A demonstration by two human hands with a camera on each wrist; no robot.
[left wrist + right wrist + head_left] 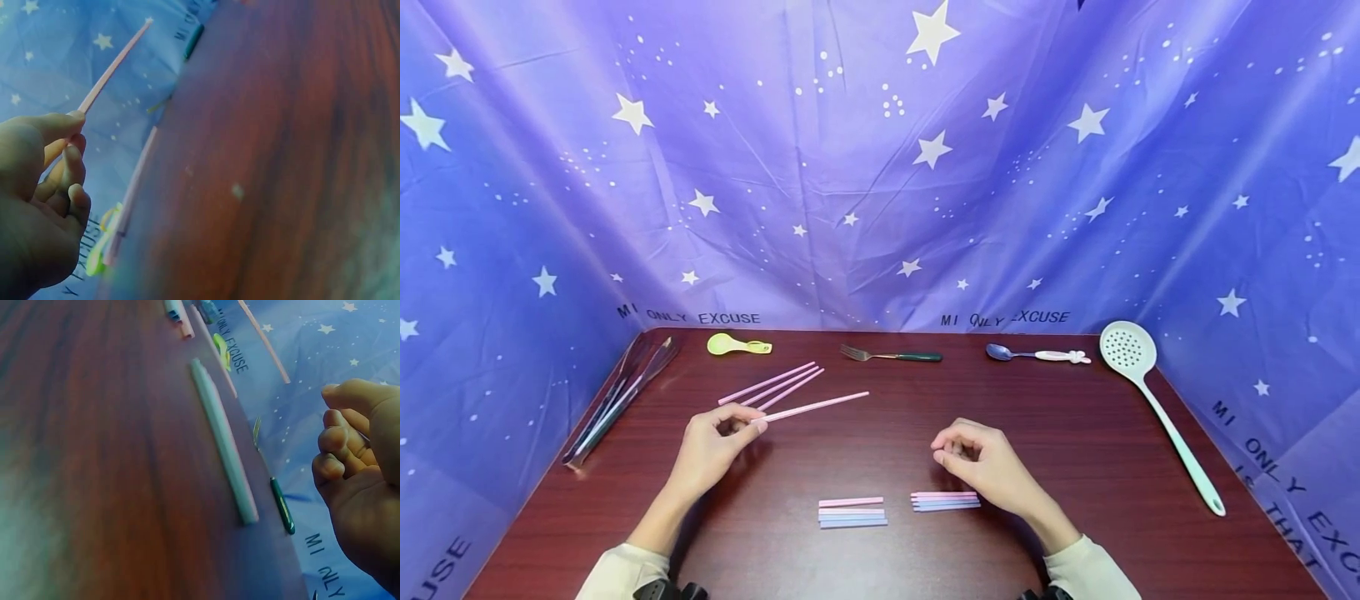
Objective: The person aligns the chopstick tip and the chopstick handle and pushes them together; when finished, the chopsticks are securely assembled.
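The thumb and forefinger of the left hand pinch one pink straw close to its end, and the rest of it points out toward the fork. The straw is off the table, its free tip on the person's side of the fork's prongs. The right hand, in front of the fork and to its right, holds nothing; its fingers are loosely bent, with only a narrow gap at the thumb.

Held by one end, a straw this light probably swings easily, so a gentle pinch and slow wrist turns should serve best — a hard squeeze might flatten it. A second grip near the free tip would likely steady it, and the right hand has room for that.

Three more pink straws lie just beyond the left hand, to the fork's left and a little in front. Well in front of the fork lie two straw bunches: the looser bunch a little to its left, the tighter bunch slightly right, near the right wrist.

Farther out, a yellow-green scoop sits left of the fork — a spoon and a skimmer to its right.
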